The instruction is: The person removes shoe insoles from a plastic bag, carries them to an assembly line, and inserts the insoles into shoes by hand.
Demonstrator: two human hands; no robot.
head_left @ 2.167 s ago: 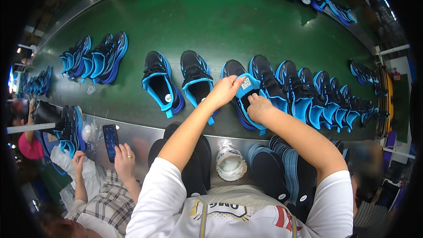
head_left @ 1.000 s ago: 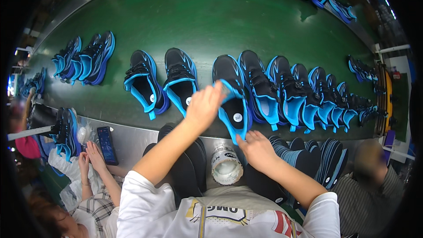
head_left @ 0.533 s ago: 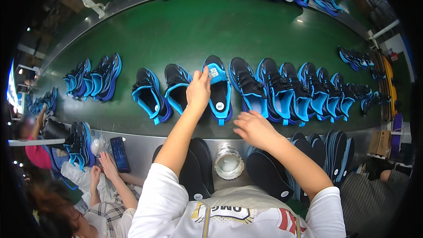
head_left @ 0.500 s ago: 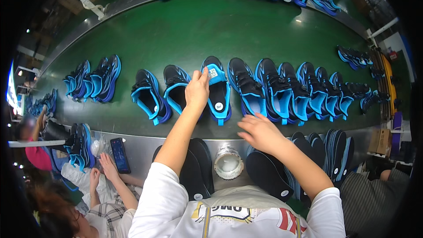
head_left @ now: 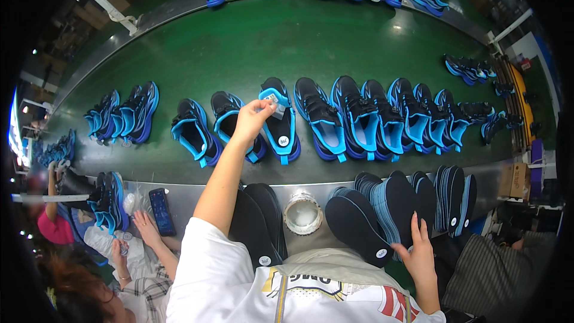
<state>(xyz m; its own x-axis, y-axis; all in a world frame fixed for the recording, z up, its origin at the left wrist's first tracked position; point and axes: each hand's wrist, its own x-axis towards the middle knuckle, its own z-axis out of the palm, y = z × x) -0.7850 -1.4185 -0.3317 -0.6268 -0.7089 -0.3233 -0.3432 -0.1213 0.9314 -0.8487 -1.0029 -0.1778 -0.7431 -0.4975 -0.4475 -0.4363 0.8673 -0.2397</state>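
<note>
Green belt [head_left: 251,42] fills the upper view, a curved conveyor with black-and-blue shoes set along it; below it runs a steel desk [head_left: 197,194] edge.

Left hand [head_left: 252,118] is stretched out over the belt, its grip pinched narrow on a small pale tag [head_left: 272,98] at the tongue of one shoe [head_left: 280,121]. That shoe lies toe toward the person, about 12 o'clock from the chest, touching the belt, with a round white sticker on its insole. At 9 o'clock from it sit two more open shoes [head_left: 210,127], and further that way a bunched pair [head_left: 128,113]. At 3 o'clock a tight row [head_left: 388,116] runs off toward the belt's right end, each shoe leaning on the next.

Right hand [head_left: 418,257] is low at 4 o'clock, fingers spread flat on a stack of dark insoles [head_left: 382,212]; whether it grips one I cannot tell. More insoles [head_left: 260,227] lie at 6 o'clock under the left forearm, with a tape roll [head_left: 303,212] between the two stacks. Another person's hand [head_left: 145,224] rests by a phone [head_left: 161,210] at 8 o'clock.

Risks, as I judge them: the pinch on the tag is slight, so a pull could slip off it or drag the shoe askew against its neighbours. The long reach leaves the left arm over the near insoles, where the sleeve could sweep them off the desk. With eyes on the belt, the right hand could lift two insoles at once.
</note>
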